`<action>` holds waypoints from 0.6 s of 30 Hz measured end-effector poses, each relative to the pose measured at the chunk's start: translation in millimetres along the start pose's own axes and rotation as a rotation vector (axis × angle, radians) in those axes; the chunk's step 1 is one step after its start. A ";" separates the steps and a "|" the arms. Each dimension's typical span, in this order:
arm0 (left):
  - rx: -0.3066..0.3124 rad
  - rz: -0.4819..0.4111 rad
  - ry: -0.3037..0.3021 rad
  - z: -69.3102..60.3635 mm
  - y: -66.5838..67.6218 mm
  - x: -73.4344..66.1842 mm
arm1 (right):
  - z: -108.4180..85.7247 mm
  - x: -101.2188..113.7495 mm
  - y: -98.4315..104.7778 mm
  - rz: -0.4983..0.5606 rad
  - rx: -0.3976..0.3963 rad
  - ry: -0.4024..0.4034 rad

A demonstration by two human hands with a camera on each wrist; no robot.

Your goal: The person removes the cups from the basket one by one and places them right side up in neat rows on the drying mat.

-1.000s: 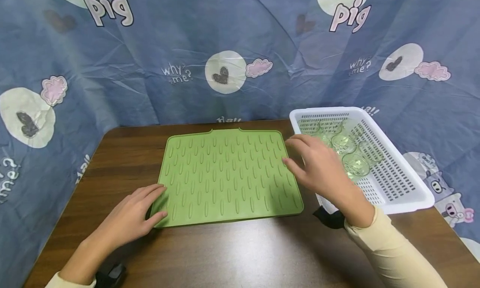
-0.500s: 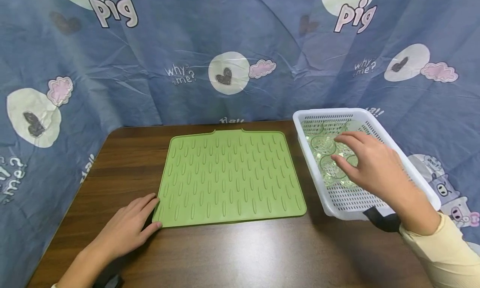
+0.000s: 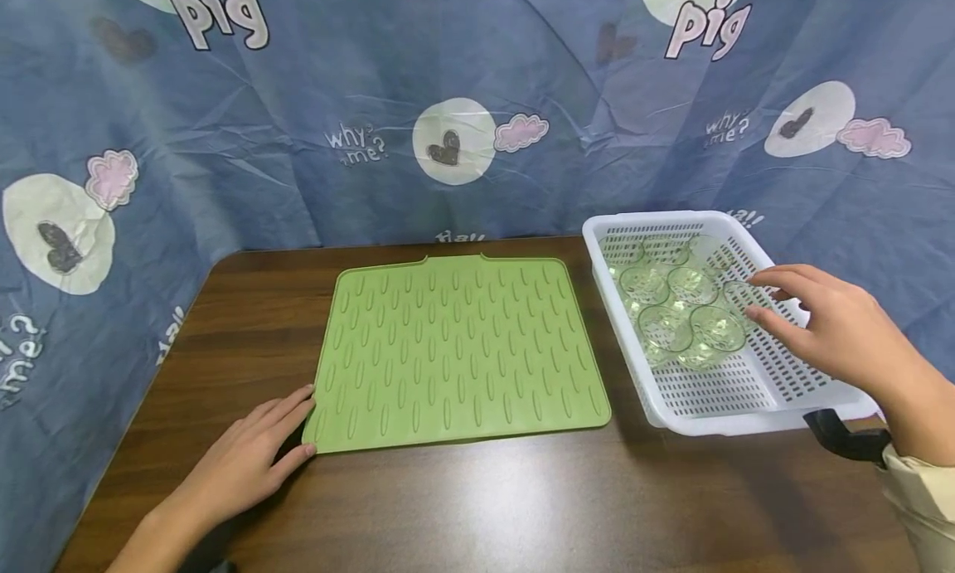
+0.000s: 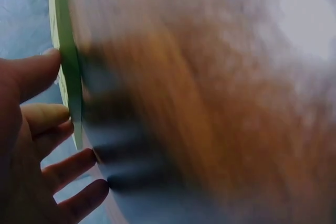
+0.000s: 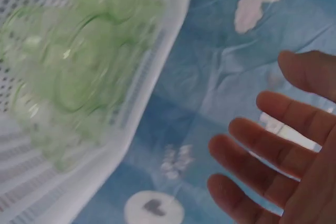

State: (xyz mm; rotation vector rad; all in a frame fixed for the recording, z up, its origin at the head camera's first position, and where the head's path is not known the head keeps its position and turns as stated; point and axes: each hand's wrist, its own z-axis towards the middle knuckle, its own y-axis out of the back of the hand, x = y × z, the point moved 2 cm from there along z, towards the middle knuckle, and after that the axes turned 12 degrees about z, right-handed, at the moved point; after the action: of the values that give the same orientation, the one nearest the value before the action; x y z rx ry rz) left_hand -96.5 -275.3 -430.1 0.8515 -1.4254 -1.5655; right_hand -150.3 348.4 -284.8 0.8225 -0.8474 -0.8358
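A flat green ribbed mat [image 3: 455, 349] lies on the brown table in the head view. My left hand [image 3: 249, 453] rests at its near left corner, fingertips touching the edge; the left wrist view shows the fingers of that hand [image 4: 52, 145] spread beside the mat's green rim [image 4: 65, 35]. My right hand [image 3: 839, 324] hovers over the right side of a white plastic basket [image 3: 746, 424], holding nothing. Several clear greenish glasses [image 3: 716, 328] stand together inside the basket. In the right wrist view, the fingers of my right hand [image 5: 252, 156] are spread apart from the glasses [image 5: 84, 61].
The wooden table [image 3: 477, 507] shows in front of the mat and to its left. A blue patterned cloth [image 3: 298, 100] hangs behind the table and down its sides. The basket stands close to the table's right edge.
My right hand has moved right, from beside the mat across the glasses to the basket's right side. My left hand has shifted slightly outward and down at the mat's corner.
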 end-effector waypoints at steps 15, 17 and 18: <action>0.019 0.000 -0.005 2.6 -0.7 2.2 | -1.1 -45.9 -6.2 0.065 0.105 -0.171; 0.023 0.000 -0.008 3.6 -1.3 2.6 | -0.7 -48.6 -7.8 0.072 0.114 -0.181; 0.025 -0.002 -0.011 3.9 -1.7 2.7 | -0.1 -50.1 -8.6 0.079 0.120 -0.185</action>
State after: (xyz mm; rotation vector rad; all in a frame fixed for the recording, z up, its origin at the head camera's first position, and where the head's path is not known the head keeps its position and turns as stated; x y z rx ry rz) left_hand -101.4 -276.1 -431.1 0.8602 -1.4551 -1.5589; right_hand -173.1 388.1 -306.9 0.8197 -1.0953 -0.8051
